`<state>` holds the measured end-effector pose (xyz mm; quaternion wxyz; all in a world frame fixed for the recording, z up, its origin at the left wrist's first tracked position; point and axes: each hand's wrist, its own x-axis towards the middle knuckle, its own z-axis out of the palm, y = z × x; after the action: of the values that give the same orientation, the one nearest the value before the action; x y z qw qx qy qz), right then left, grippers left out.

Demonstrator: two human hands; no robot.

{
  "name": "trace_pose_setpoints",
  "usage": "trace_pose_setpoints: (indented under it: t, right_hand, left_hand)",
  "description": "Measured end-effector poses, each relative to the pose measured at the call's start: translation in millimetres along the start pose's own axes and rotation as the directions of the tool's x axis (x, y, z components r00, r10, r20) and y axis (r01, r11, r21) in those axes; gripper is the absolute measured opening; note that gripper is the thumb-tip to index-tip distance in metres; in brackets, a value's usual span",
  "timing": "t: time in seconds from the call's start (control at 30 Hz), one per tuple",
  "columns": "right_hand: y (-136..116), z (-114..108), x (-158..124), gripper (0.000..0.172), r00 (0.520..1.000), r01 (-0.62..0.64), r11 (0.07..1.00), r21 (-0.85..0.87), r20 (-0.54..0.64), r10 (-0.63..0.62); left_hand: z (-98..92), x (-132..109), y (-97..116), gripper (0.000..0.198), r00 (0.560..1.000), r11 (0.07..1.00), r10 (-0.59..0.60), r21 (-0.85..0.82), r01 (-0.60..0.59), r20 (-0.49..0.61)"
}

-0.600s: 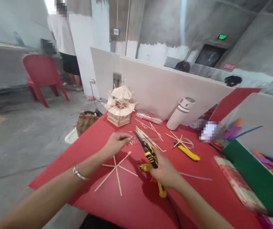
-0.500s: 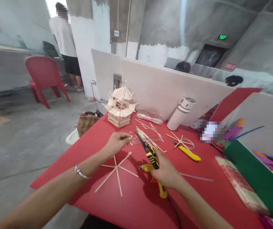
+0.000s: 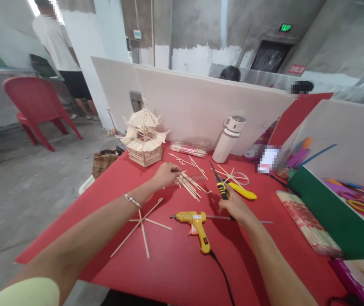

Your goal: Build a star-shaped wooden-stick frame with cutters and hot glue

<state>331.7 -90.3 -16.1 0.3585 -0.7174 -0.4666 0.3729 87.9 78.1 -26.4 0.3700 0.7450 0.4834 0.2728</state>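
Observation:
My left hand (image 3: 167,175) is closed in a pinch, with a short thin wooden stick (image 3: 182,171) showing at its fingertips. It is beside a loose pile of wooden sticks (image 3: 190,187). In my right hand (image 3: 237,207) are long-nosed pliers (image 3: 221,187) with black and yellow handles, their tips pointing away from me. A yellow glue gun (image 3: 190,217) lies on its side between my arms, a clear glue stick (image 3: 218,217) running out of its back. Partly behind my left forearm lies a star of crossed sticks (image 3: 141,221).
A wooden stick pagoda (image 3: 145,138) stands at the table's back left. Behind the pliers are a white flask (image 3: 229,140), a second stick star (image 3: 231,175) and a yellow-handled tool (image 3: 242,191). A green box side (image 3: 334,212) borders the right. The glue gun's cord (image 3: 223,272) trails toward me.
My right hand has moved right and away from the glue gun, still holding the pliers. My left hand has shifted toward the stick pile. The whole view has turned slightly.

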Motion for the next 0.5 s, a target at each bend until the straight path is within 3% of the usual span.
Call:
trace_pose_setpoints:
  t: [0.13, 0.27, 0.5]
  right_hand:
    - [22.9, -7.6, 24.4, 0.056, 0.999, -0.038, 0.999, 0.022, -0.004, 0.038]
    - [35.9, -6.1, 37.8, 0.055, 0.997, -0.075, 0.997, 0.021, 0.023, 0.074]
    - [42.5, -4.4, 40.2, 0.067, 0.995, -0.089, 0.995, -0.038, 0.043, 0.090]
  left_hand:
    - [25.6, 41.7, 8.9, 0.011, 1.000, 0.995, -0.003, 0.104, 0.001, 0.018]
    - [53.1, 72.3, 11.4, 0.011, 0.999, 0.982, -0.016, 0.191, 0.011, 0.028]
    - [85.0, 98.1, 6.4, 0.011, 0.993, 0.957, -0.057, 0.289, 0.025, 0.102]
